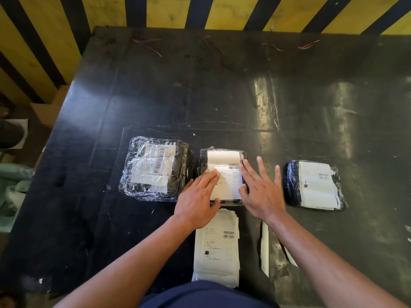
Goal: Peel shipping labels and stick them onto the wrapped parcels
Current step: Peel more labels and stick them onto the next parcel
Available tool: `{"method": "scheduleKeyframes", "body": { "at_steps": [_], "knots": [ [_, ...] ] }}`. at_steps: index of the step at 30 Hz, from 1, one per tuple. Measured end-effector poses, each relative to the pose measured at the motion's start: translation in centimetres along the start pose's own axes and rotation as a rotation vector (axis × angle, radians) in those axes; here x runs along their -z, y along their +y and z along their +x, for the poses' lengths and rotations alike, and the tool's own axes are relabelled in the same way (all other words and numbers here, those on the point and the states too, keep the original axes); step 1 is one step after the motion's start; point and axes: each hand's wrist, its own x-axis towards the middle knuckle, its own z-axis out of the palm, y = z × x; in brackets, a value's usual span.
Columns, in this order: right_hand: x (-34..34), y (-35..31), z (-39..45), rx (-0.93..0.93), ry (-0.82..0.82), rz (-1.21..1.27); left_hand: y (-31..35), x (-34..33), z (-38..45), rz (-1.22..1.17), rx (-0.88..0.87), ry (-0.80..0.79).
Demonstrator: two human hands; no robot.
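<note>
Three dark parcels wrapped in clear film lie in a row on the black table (222,96). The middle parcel (203,160) carries a white shipping label (224,161). My left hand (198,196) lies flat on the label's left half, fingers straight. My right hand (261,188) presses the label's right edge with fingers spread. The left parcel (153,167) shows labels under its film. The right parcel (314,185) bears a white label on top. A stack of unpeeled labels (218,247) lies just below the middle parcel, near my body.
Strips of white backing paper (264,245) lie on the table right of the label stack. A yellow and black striped wall (200,12) runs behind the table. Cardboard boxes (47,112) and green bags (11,185) sit on the floor at the left.
</note>
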Motion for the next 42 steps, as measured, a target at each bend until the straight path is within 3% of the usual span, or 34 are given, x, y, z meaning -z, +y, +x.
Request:
{"method": "scheduleKeyframes", "body": {
  "at_steps": [6, 15, 21, 29, 34, 42],
  "knots": [
    [-1.2, -2.8, -1.4, 0.219, -0.037, 0.013, 0.4, 0.1, 0.0, -0.028, 0.006, -0.012],
    [-1.8, -0.1, -3.7, 0.083, -0.013, -0.011, 0.0, 0.0, -0.1, 0.003, 0.003, -0.034],
    [-2.3, -3.0, -5.1, 0.178, -0.050, 0.005, 0.3, -0.3, -0.2, 0.015, 0.010, -0.041],
    [-2.7, 1.6, -7.4, 0.109, -0.038, -0.023, 0.3, -0.3, -0.3, 0.032, 0.017, -0.059],
    [-3.2, -1.0, -7.3, 0.233, -0.062, -0.017, 0.1, -0.6, -0.2, 0.023, 0.003, -0.058],
    [-2.9, 1.3, -9.0, 0.138, -0.019, 0.026, 0.3, -0.7, -0.7, 0.110, -0.039, -0.125]
  ]
}}
